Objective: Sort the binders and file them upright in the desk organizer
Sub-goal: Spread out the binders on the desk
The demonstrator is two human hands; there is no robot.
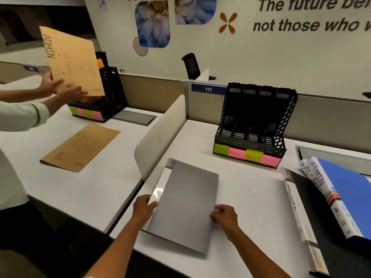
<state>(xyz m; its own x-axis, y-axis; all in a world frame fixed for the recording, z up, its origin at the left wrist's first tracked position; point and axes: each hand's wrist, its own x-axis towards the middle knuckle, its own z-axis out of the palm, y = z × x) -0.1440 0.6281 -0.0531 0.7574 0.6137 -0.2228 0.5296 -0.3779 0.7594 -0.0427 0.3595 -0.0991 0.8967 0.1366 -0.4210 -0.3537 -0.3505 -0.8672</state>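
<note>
Lower centre: left hand and right hand, fingers curled on the side edges of the grey binder, likely squaring it for a lift. It lies flat on the bench, long axis toward the empty desk organizer, centre-right.

Left hand, right hand gripping.
</note>
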